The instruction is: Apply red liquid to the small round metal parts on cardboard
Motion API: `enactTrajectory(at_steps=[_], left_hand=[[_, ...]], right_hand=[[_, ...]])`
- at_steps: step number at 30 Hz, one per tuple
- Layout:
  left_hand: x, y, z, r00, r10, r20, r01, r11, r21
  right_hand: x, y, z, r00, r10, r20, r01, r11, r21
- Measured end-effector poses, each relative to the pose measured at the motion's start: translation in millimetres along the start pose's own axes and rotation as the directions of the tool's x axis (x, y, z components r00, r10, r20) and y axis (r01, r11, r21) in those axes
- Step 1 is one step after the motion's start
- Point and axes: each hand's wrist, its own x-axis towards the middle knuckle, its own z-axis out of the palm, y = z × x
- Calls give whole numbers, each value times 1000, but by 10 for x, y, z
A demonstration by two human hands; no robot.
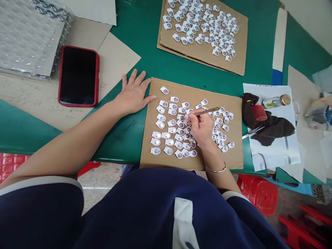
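Observation:
A brown cardboard sheet [166, 162] lies at the table's front edge and bears several rows of small white tagged discs [161, 117]. Over the middle of these discs, my right hand [201, 128] grips a thin metal tool, likely tweezers [207, 110], whose tip points left among the discs. Some discs are hidden under this hand. My left hand [135, 92] rests with spread fingers on the green table, its thumb touching the sheet's upper left edge; it holds nothing.
A second cardboard [171, 43] with many similar discs lies beyond. A red-cased phone [79, 76] and bubble wrap [26, 38] are at left. At right, white paper [285, 152] bears dark cloth [280, 129], a small bottle [276, 101], a red lid-like object [259, 113] and scissors [252, 132].

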Motion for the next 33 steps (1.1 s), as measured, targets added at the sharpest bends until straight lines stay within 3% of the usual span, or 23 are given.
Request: enactTrajectory(at_steps=[4,9,17,33], left_hand=[[4,-8,2,1000,12,-11,-12,1000,20],[5,6,-4,1000,16,-23,-15,999,48],[-2,27,-17,1000,-19,6,18,999,44],[-11,19,-1,1000,-14,-2,14,998,-66]], right_hand=[[-35,-43,-131,996,86,-35,-83,993,85],[-188,-46,-246,998,47,-45,-44,997,68],[-244,6,-137,997,-70,-14,70,998,-6],[-208,13,-48,984,-176,-40,173,982,-70]])
